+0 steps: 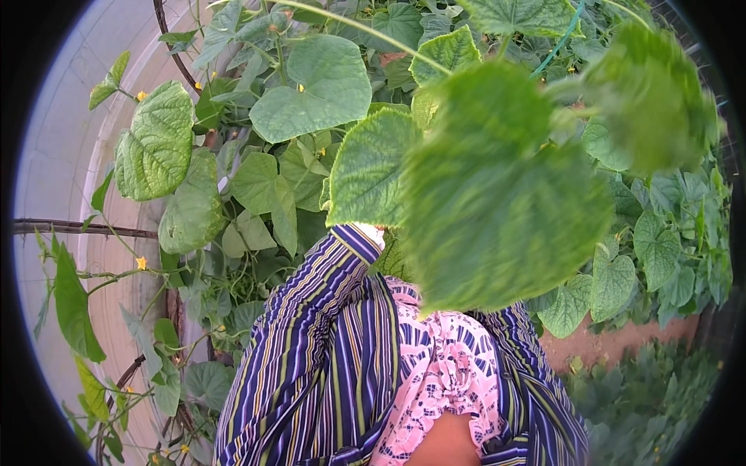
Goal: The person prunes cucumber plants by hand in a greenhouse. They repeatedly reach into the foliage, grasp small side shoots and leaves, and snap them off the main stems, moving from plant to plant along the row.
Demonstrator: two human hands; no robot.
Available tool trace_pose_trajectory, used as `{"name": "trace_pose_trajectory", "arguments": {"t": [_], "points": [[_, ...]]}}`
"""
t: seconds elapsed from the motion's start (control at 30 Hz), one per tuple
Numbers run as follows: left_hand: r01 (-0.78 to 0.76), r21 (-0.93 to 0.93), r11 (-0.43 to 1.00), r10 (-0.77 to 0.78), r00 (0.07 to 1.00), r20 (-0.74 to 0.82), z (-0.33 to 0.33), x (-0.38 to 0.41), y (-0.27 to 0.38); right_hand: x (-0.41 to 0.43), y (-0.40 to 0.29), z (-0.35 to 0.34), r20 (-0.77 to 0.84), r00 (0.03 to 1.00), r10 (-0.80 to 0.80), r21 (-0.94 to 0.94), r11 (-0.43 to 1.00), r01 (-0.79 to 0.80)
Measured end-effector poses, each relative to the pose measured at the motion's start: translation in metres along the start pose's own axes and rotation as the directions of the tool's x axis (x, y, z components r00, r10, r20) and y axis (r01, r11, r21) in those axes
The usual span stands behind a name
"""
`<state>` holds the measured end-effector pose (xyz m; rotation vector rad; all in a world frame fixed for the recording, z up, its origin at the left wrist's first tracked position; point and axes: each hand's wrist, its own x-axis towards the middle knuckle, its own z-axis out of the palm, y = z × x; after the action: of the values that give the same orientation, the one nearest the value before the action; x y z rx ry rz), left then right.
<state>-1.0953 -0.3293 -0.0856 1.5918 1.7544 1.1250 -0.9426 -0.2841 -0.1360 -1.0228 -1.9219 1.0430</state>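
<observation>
Broad cucumber leaves hide both of my hands. My left arm, in a striped sleeve [344, 262], reaches up into the foliage; a bit of white at its cuff [371, 234] shows just under a leaf with a pale edge [373, 169]. Whether that white is a glove cannot be told. A large blurred cucumber leaf [507, 198] hangs close before the camera and covers the middle. The other striped sleeve [513, 332] runs up behind this leaf. What either hand touches is hidden.
Vines with yellow flowers [141, 263] climb at the left before pale plastic sheeting [52, 175]. A dark pole [87, 228] crosses there. Green twine [559, 41] runs down at the upper right. Bare soil [623, 343] and low plants [647, 396] lie at the lower right.
</observation>
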Motion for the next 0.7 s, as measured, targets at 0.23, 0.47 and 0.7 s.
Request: {"name": "trace_pose_trajectory", "arguments": {"t": [0.23, 0.47, 0.7], "points": [[0.024, 0.116, 0.993, -0.020, 0.999, -0.028, 0.006, 0.017, 0.013, 0.011, 0.019, 0.010, -0.066, 0.979, -0.195, 0.079, 0.977, 0.200], [0.061, 0.078, 0.995, -0.060, 0.998, -0.016, 0.012, 0.018, -0.004, 0.006, -0.026, -0.003, 0.080, 0.992, 0.093, 0.100, 0.990, -0.101], [0.283, -0.732, 0.619, -0.165, 0.959, 0.231, 0.006, 0.021, 0.000, 0.014, 0.041, 0.010, 0.003, 1.000, -0.025, 0.102, 0.994, 0.025]]}}
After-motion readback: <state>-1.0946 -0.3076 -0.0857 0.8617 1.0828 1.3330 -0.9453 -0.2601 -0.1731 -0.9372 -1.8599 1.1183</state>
